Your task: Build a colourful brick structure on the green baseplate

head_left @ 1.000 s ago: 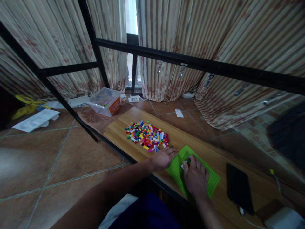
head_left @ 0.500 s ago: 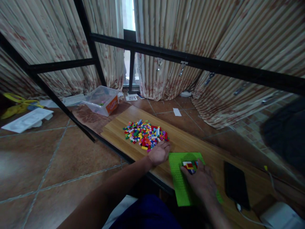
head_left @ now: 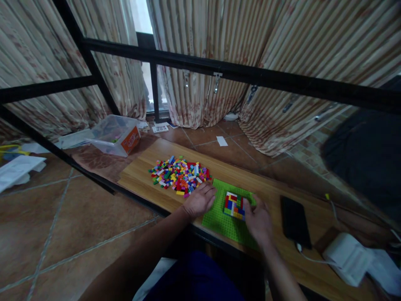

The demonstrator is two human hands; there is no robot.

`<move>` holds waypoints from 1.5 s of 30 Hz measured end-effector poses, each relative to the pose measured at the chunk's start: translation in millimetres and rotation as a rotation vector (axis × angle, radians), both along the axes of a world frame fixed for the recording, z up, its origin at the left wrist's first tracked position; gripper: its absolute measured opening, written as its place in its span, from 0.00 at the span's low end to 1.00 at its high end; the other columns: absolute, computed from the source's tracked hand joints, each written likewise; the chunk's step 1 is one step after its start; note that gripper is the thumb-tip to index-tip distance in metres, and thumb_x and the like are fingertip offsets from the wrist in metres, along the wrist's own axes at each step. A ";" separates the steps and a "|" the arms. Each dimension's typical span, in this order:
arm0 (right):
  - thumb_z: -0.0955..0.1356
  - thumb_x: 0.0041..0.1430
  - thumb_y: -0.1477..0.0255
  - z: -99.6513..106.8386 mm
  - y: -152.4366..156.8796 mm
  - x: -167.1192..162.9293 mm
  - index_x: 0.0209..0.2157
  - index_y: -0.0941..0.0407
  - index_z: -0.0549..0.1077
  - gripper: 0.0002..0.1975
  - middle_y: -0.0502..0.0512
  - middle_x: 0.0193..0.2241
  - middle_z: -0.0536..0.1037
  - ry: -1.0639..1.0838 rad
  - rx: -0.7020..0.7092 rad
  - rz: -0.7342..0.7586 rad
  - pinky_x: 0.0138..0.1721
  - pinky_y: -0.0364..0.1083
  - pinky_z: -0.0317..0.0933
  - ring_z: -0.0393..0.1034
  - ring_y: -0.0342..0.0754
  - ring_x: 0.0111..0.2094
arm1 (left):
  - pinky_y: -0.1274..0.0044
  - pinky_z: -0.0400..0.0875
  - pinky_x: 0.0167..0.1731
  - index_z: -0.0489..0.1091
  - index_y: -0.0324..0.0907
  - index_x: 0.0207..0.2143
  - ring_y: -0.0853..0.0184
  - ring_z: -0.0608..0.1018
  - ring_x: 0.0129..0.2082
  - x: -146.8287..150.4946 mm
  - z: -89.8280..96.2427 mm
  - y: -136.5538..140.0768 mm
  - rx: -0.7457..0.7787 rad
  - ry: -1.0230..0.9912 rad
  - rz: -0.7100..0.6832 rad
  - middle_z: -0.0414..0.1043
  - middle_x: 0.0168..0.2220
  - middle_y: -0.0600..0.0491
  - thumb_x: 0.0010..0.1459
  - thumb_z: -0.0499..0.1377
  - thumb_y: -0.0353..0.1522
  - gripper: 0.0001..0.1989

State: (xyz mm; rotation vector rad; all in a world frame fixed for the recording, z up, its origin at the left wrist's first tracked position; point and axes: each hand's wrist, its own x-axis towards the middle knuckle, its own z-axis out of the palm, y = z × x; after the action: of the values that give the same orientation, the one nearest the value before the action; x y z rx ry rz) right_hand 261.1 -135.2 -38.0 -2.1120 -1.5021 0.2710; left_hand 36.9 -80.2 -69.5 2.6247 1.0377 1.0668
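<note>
A green studded baseplate (head_left: pixel 219 219) lies on the wooden board. On it sits a flat, roughly square build of toy bricks (head_left: pixel 232 205) in red, white, blue and yellow. My right hand (head_left: pixel 259 219) grips the baseplate's right side, with the thumb on top beside the build. Some of its fingers are hidden behind the hand. My left hand (head_left: pixel 200 200) rests palm down at the baseplate's left edge, fingers extended and holding nothing visible. Just beyond its fingertips spreads a heap of loose, many-coloured toy bricks (head_left: pixel 180 175).
A black phone (head_left: pixel 295 221) with a cable lies right of the baseplate, near a white device (head_left: pixel 347 257). Behind the heap stands a clear plastic box (head_left: pixel 109 133) with an orange label. A black metal frame (head_left: pixel 194 62) crosses in front of the curtains.
The baseplate has turned clockwise and more of the brick build shows. My right hand has shifted to its right side. My left hand has come to the baseplate's left edge. The view has swung right.
</note>
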 end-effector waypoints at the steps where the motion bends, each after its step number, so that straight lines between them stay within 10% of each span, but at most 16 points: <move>1: 0.54 0.62 0.50 4.4 6.2 1.7 0.56 0.65 0.65 0.36 0.72 0.50 0.71 -0.002 0.032 -0.010 0.52 0.56 0.59 0.68 0.59 0.49 | 0.63 0.71 0.53 0.68 0.38 0.49 0.59 0.73 0.51 0.3 0.0 -0.4 0.010 0.006 -0.011 0.73 0.46 0.43 0.65 0.50 0.31 0.14; 6: 0.53 0.64 0.52 19.1 39.1 -14.4 0.59 0.64 0.62 0.35 0.73 0.60 0.62 -0.115 0.107 0.040 0.58 0.60 0.52 0.54 0.62 0.62 | 0.64 0.72 0.52 0.69 0.38 0.47 0.60 0.74 0.49 0.6 1.0 -0.4 0.015 0.019 -0.020 0.74 0.44 0.44 0.65 0.50 0.30 0.12; 14: 0.52 0.64 0.50 -10.6 44.8 -54.6 0.67 0.62 0.50 0.39 0.68 0.67 0.50 -0.256 -0.201 0.216 0.63 0.66 0.36 0.39 0.61 0.68 | 0.64 0.72 0.49 0.70 0.39 0.43 0.61 0.74 0.45 0.3 0.9 1.5 -0.022 0.058 -0.067 0.73 0.41 0.45 0.66 0.48 0.30 0.12; 25: 0.48 0.63 0.47 10.3 68.6 -2.1 0.63 0.61 0.58 0.40 0.66 0.65 0.58 0.415 0.060 0.052 0.65 0.54 0.45 0.50 0.53 0.66 | 0.67 0.72 0.47 0.70 0.38 0.39 0.62 0.74 0.42 1.0 2.5 2.9 -0.034 0.123 -0.036 0.73 0.38 0.47 0.66 0.48 0.31 0.11; 36: 0.55 0.65 0.52 -15.1 59.5 -40.3 0.64 0.63 0.55 0.35 0.70 0.64 0.57 -0.214 0.019 0.296 0.63 0.64 0.42 0.45 0.61 0.67 | 0.68 0.71 0.46 0.70 0.38 0.38 0.62 0.73 0.41 0.0 -1.6 4.3 -0.059 0.164 -0.049 0.73 0.38 0.47 0.65 0.49 0.30 0.10; 45: 0.53 0.66 0.57 -7.7 64.8 -26.4 0.61 0.60 0.60 0.30 0.67 0.60 0.65 -0.020 0.056 0.307 0.61 0.57 0.51 0.57 0.55 0.62 | 0.68 0.71 0.45 0.70 0.39 0.36 0.62 0.74 0.41 0.6 2.3 6.3 -0.083 0.121 -0.037 0.73 0.36 0.47 0.66 0.48 0.29 0.11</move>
State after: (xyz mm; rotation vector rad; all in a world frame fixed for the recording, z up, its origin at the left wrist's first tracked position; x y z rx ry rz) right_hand 234.7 -70.5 -45.6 -1.8417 -1.8240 0.3143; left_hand 37.5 -73.8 -67.1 2.6588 1.0287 0.8476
